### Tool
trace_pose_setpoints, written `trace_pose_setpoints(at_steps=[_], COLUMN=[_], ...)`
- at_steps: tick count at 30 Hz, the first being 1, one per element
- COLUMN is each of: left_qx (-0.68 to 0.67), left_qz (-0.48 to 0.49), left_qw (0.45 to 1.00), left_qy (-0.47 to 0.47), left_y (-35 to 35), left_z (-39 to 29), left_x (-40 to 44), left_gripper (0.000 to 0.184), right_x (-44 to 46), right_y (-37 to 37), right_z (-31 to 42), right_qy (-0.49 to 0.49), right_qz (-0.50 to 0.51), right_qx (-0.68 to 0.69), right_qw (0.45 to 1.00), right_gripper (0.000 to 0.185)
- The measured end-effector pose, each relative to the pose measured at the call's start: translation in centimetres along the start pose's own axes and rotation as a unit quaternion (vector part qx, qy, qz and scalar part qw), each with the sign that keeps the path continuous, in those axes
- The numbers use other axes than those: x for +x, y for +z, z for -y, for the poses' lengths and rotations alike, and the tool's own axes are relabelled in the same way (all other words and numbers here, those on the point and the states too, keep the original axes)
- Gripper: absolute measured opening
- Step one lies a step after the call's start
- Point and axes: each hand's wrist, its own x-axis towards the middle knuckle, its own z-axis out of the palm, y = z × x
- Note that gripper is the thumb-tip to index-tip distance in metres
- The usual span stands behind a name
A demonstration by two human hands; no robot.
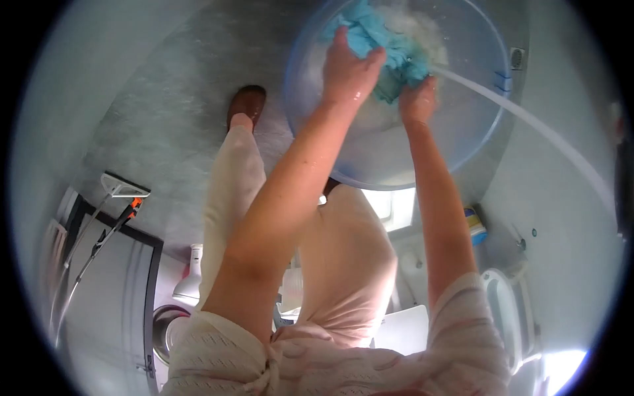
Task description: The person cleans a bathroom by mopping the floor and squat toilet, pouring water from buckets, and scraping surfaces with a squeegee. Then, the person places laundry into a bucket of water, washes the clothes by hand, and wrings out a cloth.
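Note:
A wet turquoise cloth (376, 33) is bunched up in a large clear plastic tub (456, 155) with a bluish rim, near its far side. My left hand (352, 69) grips the left part of the cloth, thumb and fingers set apart around it. Lower down on the right, my right hand (419, 102) is closed on the cloth's near edge, its fingertips partly hidden. A white hose (515, 109) comes in from the right and ends just above the cloth, close to my right hand. Pale, foamy-looking material (422, 30) lies behind the cloth.
My brown shoe (247, 105) rests on the grey floor (178, 119) left of the tub. A squeegee (125, 186) and another long handle lean near a grey door (109, 277). At the right, a wall runs beside the tub, with a floor drain (518, 59) near it.

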Motion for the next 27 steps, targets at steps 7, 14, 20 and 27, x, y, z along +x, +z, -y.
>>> trace_pose_setpoints(at_steps=[7, 14, 20, 27], left_qx=[-0.113, -0.349, -0.316, 0.115], left_qz=[0.061, 0.053, 0.125, -0.033], left_qw=[0.986, 0.928, 0.932, 0.983], left_qy=[-0.109, -0.122, 0.127, 0.142], left_y=[0.7, 0.8, 1.9, 0.5], left_z=[-1.2, -1.1, 1.4, -1.1], left_x=[-1.7, -0.8, -0.6, -0.7], left_gripper=[0.074, 0.075, 0.032, 0.048], right_x=[2.7, -8.5, -5.6, 0.0], right_y=[3.6, -16.9, -8.3, -0.1], right_z=[-2.7, 5.2, 6.7, -0.4], right_qy=[-0.119, -0.329, -0.219, -0.079], right_qz=[0.127, 0.144, 0.019, -0.163], right_qx=[-0.004, 0.256, 0.328, 0.011], right_qw=[0.985, 0.898, 0.919, 0.983], right_gripper=[0.047, 0.042, 0.038, 0.030])
